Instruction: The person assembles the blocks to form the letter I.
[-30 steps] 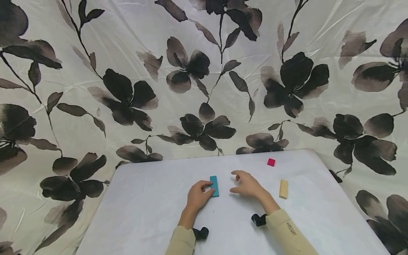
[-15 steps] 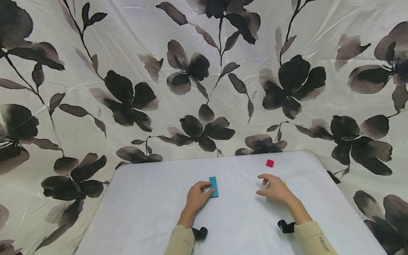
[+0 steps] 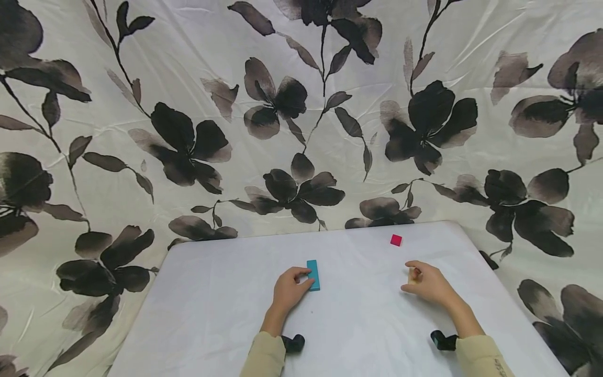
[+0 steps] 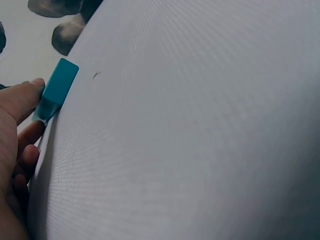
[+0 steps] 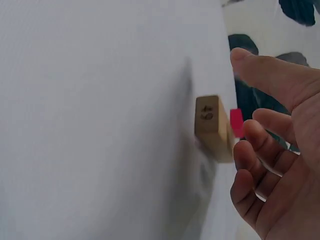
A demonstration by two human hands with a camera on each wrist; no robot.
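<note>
My left hand [image 3: 287, 289] rests at the left side of a flat turquoise block [image 3: 313, 275], pinching it between thumb and fingers. In the left wrist view the thumb lies along one side of the turquoise block [image 4: 61, 85], with a fingertip at its lower end. Over at the right, my right hand [image 3: 431, 283] reaches around a pale wooden block [image 5: 215, 127]. Its thumb and fingers are spread apart, with a gap to the block in the right wrist view. Dark handwritten marks show on the block's end face. The hand covers most of this block in the head view.
A small red block [image 3: 396, 240] lies near the far edge of the white-covered table [image 3: 226, 303], beyond the right hand. Behind the table hangs a cloth [image 3: 282, 42] with dark flowers. A black wrist camera [image 3: 444, 341] juts out beside the right sleeve.
My right hand has moved right, from beside the turquoise block to around the wooden block. The left hand and the turquoise block have stayed in place.
</note>
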